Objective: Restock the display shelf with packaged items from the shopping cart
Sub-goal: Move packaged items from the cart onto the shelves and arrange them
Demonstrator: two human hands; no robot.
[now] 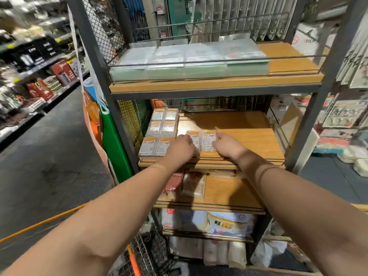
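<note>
Store aisle, wooden display shelf (249,136), middle tier. Left hand (182,147) and right hand (227,145) curled on two packaged items (208,140) between them, seating row beside stocked packs (159,134) at left. Next: release, fetch more from shopping cart (145,253) below.

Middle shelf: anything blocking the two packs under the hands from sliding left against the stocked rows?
Nothing visible. The left hand and right hand rest on the two packs at the front of the middle shelf. The left one already sits beside the stocked rows.
</note>
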